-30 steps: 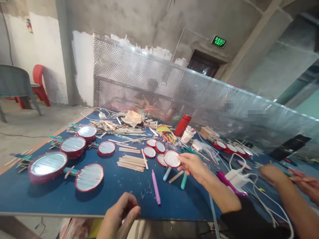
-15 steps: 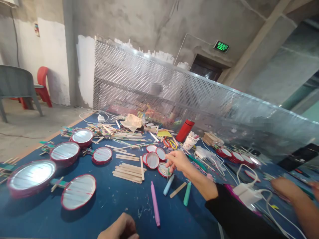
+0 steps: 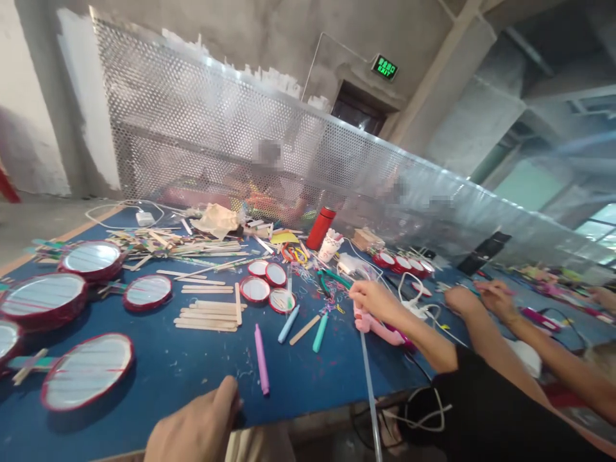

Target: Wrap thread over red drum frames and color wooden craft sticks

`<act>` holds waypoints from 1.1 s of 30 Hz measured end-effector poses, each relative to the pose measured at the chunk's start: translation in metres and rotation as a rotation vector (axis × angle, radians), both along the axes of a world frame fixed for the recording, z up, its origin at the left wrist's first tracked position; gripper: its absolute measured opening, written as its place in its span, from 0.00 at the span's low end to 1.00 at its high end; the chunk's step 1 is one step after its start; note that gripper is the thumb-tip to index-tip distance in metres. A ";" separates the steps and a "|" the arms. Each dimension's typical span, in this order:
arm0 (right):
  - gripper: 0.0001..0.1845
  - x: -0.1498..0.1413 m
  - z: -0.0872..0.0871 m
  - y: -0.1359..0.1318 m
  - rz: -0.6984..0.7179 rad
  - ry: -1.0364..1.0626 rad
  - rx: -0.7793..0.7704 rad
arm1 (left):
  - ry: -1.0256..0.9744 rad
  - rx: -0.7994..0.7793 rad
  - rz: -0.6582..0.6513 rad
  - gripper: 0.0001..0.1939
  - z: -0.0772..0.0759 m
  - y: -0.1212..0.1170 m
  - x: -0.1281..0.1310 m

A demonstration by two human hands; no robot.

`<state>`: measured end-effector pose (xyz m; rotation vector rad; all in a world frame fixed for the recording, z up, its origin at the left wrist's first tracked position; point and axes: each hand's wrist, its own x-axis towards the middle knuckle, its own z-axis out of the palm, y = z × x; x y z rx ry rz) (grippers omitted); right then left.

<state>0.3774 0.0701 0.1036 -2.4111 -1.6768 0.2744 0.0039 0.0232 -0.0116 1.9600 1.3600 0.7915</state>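
My right hand (image 3: 380,303) is closed on a pink hot glue gun (image 3: 382,330), over the right part of the table. A long clear glue stick (image 3: 370,398) sticks out of the gun and slants down past the table edge. At the front edge is my left hand (image 3: 197,420), its fingers curled under; what they hold, if anything, is hidden. A purple pen-like tube (image 3: 261,359) lies beyond it, with a light blue one (image 3: 289,324) and a teal one (image 3: 320,332) farther right. Between those two rests a wooden craft stick (image 3: 305,330).
Round red-rimmed drum-like pieces (image 3: 89,372) cover the left side. Craft sticks (image 3: 206,319) lie in a row near small red-rimmed discs (image 3: 255,289). A red bottle (image 3: 321,228) and paper cup (image 3: 330,246) stand behind. Another person's hands (image 3: 464,300) work at the right, near white chargers (image 3: 411,308).
My right hand has left the small discs, moved right and taken hold of the glue gun. The view has turned right. My left hand shows more fully, still curled.
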 end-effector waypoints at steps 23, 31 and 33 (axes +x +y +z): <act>0.16 0.012 -0.061 0.017 0.187 -0.375 -0.236 | -0.249 -0.614 -0.419 0.26 0.028 0.014 -0.004; 0.13 -0.001 -0.048 0.006 0.240 -0.367 -0.058 | -0.233 -0.563 -0.387 0.23 0.037 0.011 0.002; 0.10 -0.009 -0.045 0.000 0.290 -0.335 -0.003 | -0.247 -0.554 -0.379 0.24 0.036 0.011 0.002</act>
